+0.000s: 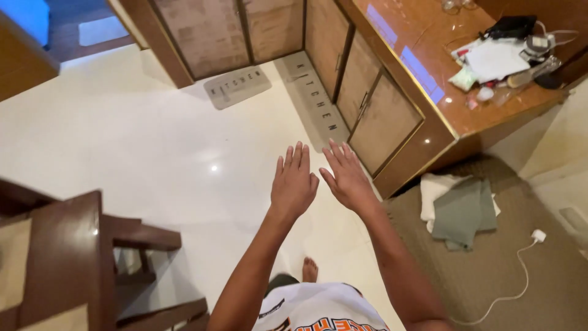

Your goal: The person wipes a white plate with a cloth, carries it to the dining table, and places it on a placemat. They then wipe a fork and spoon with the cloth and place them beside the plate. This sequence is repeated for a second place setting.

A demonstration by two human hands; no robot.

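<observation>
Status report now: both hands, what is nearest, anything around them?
Left hand and right hand open, empty, held out flat. Nearest: grey floor mat along the wooden cabinets. Wooden chair off left.

We are holding both hands, left (pixel 294 182) and right (pixel 347 178), flat over bare floor (pixel 184 165), nothing touching them. Cabinets (pixel 367 104) are closing off the right side just beyond the right hand, and a chair (pixel 73 257) is blocking the lower left.
</observation>
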